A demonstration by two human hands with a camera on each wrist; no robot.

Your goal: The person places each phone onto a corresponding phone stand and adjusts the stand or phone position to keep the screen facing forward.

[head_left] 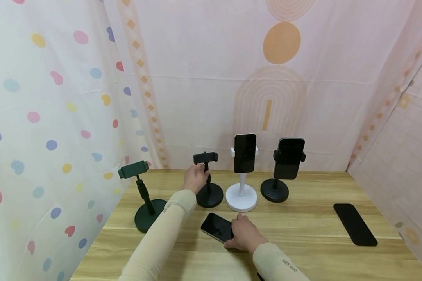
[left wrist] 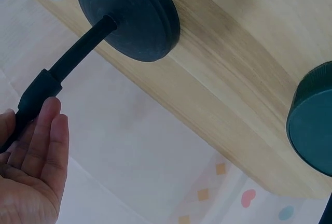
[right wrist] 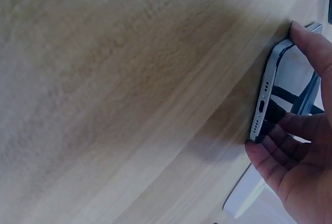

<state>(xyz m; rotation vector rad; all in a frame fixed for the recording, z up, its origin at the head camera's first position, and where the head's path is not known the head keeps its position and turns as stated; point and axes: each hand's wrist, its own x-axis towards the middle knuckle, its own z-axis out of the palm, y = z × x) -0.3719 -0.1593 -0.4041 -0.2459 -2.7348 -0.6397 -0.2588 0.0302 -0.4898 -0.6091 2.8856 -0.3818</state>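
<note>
My left hand (head_left: 195,178) holds the upper pole of a black phone stand (head_left: 210,195) just below its clamp. The left wrist view shows thumb and fingers on either side of the dark pole (left wrist: 78,53), with the round base tilted in that view. Lower down, my right hand (head_left: 246,233) grips a dark-screened phone (head_left: 216,226) by its near end. Seen from the right wrist, the phone's silver edge (right wrist: 261,107) with its charging port faces the camera, thumb on one side and fingers on the other. The clamp of the black stand holds no phone.
A white stand (head_left: 241,198) and another black stand (head_left: 274,191) each bear a phone upright. A green stand (head_left: 145,195) with a bare clamp is at the left, beside my left sleeve. Another dark phone (head_left: 355,224) lies on the wooden table (head_left: 302,249) at the right. Patterned curtains hang behind.
</note>
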